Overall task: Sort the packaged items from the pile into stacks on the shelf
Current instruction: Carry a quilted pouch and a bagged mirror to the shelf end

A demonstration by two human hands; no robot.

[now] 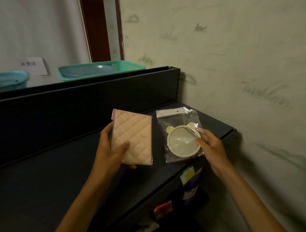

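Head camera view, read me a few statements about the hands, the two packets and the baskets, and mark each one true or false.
1. The left hand grips the quilted pink packet. True.
2. The right hand hangs free of everything. False: it pinches the clear bag holding a round bear-eared item.
3. The green basket sits above the dark shelf. True.
4. The clear bag lies left of the quilted packet. False: it is to the right.
5. The blue basket is right of the green one. False: left.
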